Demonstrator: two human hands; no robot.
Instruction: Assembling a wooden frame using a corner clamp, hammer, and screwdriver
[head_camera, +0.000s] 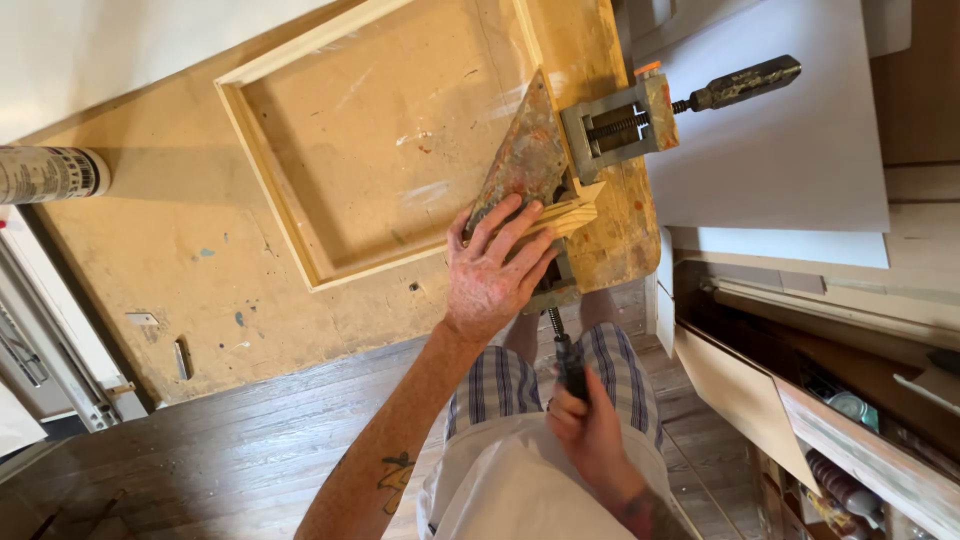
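**Corner clamp on a wooden frame at the table's near right corner, both hands engaged.**

From left to right: a cartridge tube (50, 172) lies at the table's (190, 250) left edge; the wooden frame (300, 230) lies flat mid-table. I see my left hand (492, 275), fingers spread, pressing the frame's mitred corner into the corner clamp (545, 165). My right hand (590, 425), fingers wrapped shut, grips the clamp's near screw handle (570, 365); a second handle (745, 82) juts past the right edge. Risks, as I judge them: overtightening could crush or shift the mitre, and my spread fingers sit close to the jaws. My left hand hides the joint itself, so its alignment cannot be told.
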